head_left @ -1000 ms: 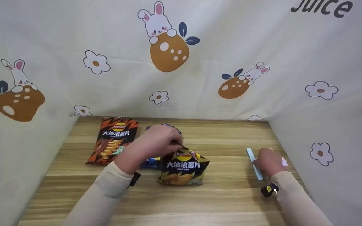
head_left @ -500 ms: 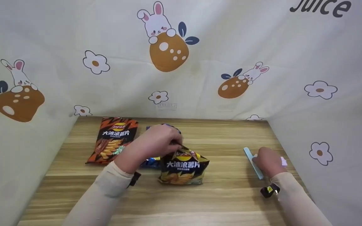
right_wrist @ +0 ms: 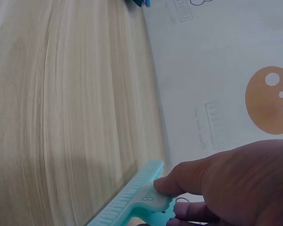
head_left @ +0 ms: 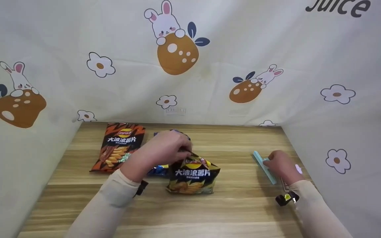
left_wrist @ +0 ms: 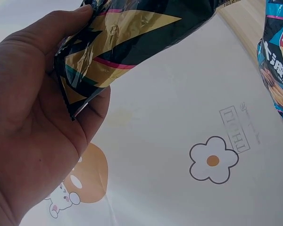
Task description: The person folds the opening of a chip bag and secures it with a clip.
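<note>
My left hand (head_left: 167, 147) pinches the gathered top of a black and gold bag of potato chips (head_left: 193, 180), which stands upright on the wooden table. In the left wrist view, thumb and fingers close on the corner of that chip bag (left_wrist: 127, 37). At the right, my right hand (head_left: 283, 167) grips a long light-teal bag clip (head_left: 266, 171) by its handle. Seen from the right wrist, the thumb (right_wrist: 174, 181) presses on the handle of the bag clip (right_wrist: 127, 202), and the other fingers are under it.
An orange and black chip bag (head_left: 121, 148) lies at the back left. Behind my left hand, a blue chip bag (head_left: 159, 170) is partly hidden. A small pale pink thing (head_left: 298, 169) shows beyond my right hand, near the right cloth wall (head_left: 359, 138).
My right hand has brought the bag clip slightly left and toward the back of the table. The left hand and the black and gold chip bag keep their place.
</note>
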`<state>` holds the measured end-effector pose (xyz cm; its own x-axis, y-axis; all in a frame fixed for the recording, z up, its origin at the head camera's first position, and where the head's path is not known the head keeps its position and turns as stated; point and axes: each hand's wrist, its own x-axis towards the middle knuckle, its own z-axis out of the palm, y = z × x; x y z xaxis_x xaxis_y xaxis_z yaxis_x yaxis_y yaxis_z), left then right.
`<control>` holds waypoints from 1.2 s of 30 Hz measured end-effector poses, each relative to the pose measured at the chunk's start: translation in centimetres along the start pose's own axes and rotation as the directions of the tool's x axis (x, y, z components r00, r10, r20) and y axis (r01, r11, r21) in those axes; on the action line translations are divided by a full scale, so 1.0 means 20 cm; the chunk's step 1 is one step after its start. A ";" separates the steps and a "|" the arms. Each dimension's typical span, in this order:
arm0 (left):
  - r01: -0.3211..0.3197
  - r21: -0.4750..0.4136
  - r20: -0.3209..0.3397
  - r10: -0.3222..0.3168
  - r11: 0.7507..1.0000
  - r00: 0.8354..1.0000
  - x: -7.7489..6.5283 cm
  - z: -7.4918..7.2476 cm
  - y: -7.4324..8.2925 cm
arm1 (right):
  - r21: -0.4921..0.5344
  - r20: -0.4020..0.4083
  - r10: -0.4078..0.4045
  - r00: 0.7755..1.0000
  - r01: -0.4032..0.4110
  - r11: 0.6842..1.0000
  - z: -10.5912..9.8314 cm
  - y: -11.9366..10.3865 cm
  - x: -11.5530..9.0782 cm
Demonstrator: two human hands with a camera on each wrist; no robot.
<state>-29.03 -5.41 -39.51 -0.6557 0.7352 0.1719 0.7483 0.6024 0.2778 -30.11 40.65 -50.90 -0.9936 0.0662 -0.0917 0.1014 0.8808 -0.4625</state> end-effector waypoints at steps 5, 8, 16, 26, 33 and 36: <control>0.013 -0.016 0.015 -0.013 1.000 1.000 0.00 0.00 0.00 | 0.044 -0.017 -0.005 1.000 0.005 0.999 0.00 0.00 0.02; 0.012 -0.020 0.018 -0.012 1.000 1.000 0.01 -0.01 0.00 | 0.054 -0.031 -0.013 0.999 0.014 0.998 0.00 -0.01 0.02; -0.001 -0.014 0.015 0.001 1.000 1.000 0.00 0.00 0.00 | 0.045 -0.069 -0.044 0.997 0.047 0.998 0.01 -0.01 0.02; -0.020 0.009 -0.016 0.021 1.000 1.000 0.00 0.00 0.00 | 0.024 -0.126 -0.102 0.987 0.105 0.994 0.03 -0.04 0.00; -0.008 -0.001 -0.009 0.008 1.000 1.000 0.00 0.01 0.00 | -0.005 -0.186 -0.186 0.965 0.188 0.982 0.04 -0.11 -0.02; -0.006 0.001 -0.008 0.006 1.000 1.000 0.00 0.01 0.00 | 0.009 -0.195 -0.203 0.959 0.209 0.978 0.04 -0.14 -0.03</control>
<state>-29.05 -5.30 -39.61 -0.6519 0.7364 0.1808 0.7523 0.5983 0.2757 -29.77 37.79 -50.32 -0.9837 -0.0240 0.1783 -0.1082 0.8707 -0.4798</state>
